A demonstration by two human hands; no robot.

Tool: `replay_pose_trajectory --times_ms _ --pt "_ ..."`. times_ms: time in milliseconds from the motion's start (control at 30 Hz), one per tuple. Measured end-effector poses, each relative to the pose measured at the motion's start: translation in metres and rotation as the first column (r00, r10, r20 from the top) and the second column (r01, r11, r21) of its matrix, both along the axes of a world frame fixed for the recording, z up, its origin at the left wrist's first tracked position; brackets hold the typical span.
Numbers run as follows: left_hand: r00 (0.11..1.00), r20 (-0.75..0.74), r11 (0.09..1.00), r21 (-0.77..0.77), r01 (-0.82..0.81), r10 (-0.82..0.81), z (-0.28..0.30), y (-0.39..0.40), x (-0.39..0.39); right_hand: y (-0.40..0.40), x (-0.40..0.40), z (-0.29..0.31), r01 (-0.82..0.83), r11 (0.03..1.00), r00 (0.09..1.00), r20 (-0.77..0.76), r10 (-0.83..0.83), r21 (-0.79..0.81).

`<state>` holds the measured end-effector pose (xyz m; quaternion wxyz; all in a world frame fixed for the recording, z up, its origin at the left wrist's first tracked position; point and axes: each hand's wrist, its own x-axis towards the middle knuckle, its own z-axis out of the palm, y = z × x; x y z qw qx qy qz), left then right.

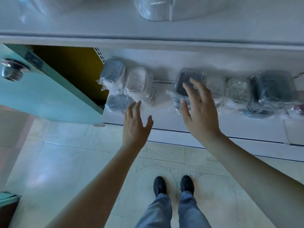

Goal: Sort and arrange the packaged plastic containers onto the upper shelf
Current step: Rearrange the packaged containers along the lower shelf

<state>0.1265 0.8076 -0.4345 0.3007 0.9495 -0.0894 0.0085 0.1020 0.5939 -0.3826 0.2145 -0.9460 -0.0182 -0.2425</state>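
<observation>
A white lower shelf (213,122) runs across the view, and above it is the edge of the upper shelf (148,30), where a wrapped clear item (158,10) lies near the top of the picture. At the left stands a teal door (42,89) with a metal knob (11,69). The floor (65,153) is of pale tiles, and the person's two dark shoes (173,185) stand on it.

The packaged plastic containers are all on the lower shelf, in a row. At the left are two blue-lid packs (113,71) and a clear pack (136,79), touching each other. In the middle is a dark-lid pack (184,79) on top of another pack. To the right are two clear packs (238,89) and a big dark pack (273,86).

The right hand (200,109) is over the dark-lid pack, its fingers (195,83) spread apart; I cannot tell if they touch it. The left hand (134,124) is near the left group, fingers apart, holding nothing.
</observation>
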Motion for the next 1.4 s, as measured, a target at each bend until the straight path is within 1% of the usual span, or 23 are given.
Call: replay_pose_trajectory --times_ms 100,200,300,400,467,533,633,733,833,900,967,1033,1100,1167,1233,1300,1400 --pt "0.999 0.023 0.996 -0.086 0.032 -0.031 0.026 0.001 -0.039 0.021 -0.012 0.042 -0.152 0.988 0.987 0.052 0.153 -0.023" --pt "0.995 0.068 0.986 -0.150 0.078 -0.069 0.065 -0.001 -0.057 0.034 -0.028 0.088 -0.301 0.947 0.939 0.142 0.314 -0.108" --pt "0.968 0.194 0.961 -0.195 0.195 -0.157 0.116 -0.004 -0.061 0.036 -0.040 0.140 -0.325 0.920 0.898 0.233 0.373 -0.221" --pt "0.922 0.321 0.928 -0.224 0.297 -0.218 0.168 -0.010 -0.054 0.028 -0.038 0.194 -0.265 0.934 0.868 0.363 0.340 -0.240" --pt "0.885 0.411 0.908 -0.246 0.340 -0.220 0.201 -0.016 -0.048 0.018 -0.033 0.228 -0.185 0.958 0.855 0.445 0.267 -0.219" --pt "0.848 0.491 0.897 -0.260 0.359 -0.197 0.230 -0.023 -0.042 0.003 -0.027 0.256 -0.094 0.979 0.851 0.495 0.173 -0.182" --pt "0.824 0.555 0.904 -0.287 0.316 -0.112 0.263 -0.035 -0.031 -0.027 -0.015 0.285 0.055 0.995 0.850 0.526 -0.005 -0.079" --pt "0.821 0.570 0.928 -0.297 0.224 -0.016 0.278 -0.052 -0.016 -0.060 -0.001 0.296 0.179 0.980 0.857 0.474 -0.201 0.091" --pt "0.826 0.563 0.961 -0.219 0.168 -0.016 0.279 -0.068 0.005 -0.089 0.012 0.289 0.280 0.935 0.891 0.303 -0.337 0.217" --pt "0.863 0.504 0.987 -0.121 0.107 -0.031 0.275 -0.076 0.020 -0.104 0.022 0.278 0.340 0.910 0.911 0.159 -0.381 0.236" --pt "0.903 0.428 0.999 0.009 0.040 -0.040 0.271 -0.081 0.032 -0.116 0.033 0.268 0.393 0.894 0.913 0.023 -0.407 0.217" --pt "0.905 0.422 0.992 0.125 0.003 -0.056 0.268 -0.083 0.042 -0.126 0.046 0.262 0.427 0.879 0.904 -0.090 -0.417 0.213" --pt "0.889 0.452 0.981 0.191 -0.024 -0.066 0.272 -0.082 0.050 -0.136 0.057 0.259 0.441 0.868 0.895 -0.177 -0.409 0.228" --pt "0.870 0.488 0.976 0.214 -0.039 -0.073 0.279 -0.082 0.055 -0.146 0.067 0.254 0.434 0.846 0.899 -0.213 -0.384 0.309" --pt "0.842 0.533 0.985 0.173 -0.015 -0.081 0.283 -0.081 0.056 -0.155 0.073 0.250 0.409 0.826 0.912 -0.192 -0.361 0.388" --pt "0.826 0.555 0.991 0.127 0.034 -0.099 0.285 -0.079 0.056 -0.161 0.075 0.246 0.381 0.821 0.924 -0.137 -0.358 0.425" --pt "0.831 0.545 0.992 0.106 0.061 -0.110 0.284 -0.078 0.060 -0.167 0.079 0.242 0.364 0.819 0.928 -0.094 -0.362 0.444"
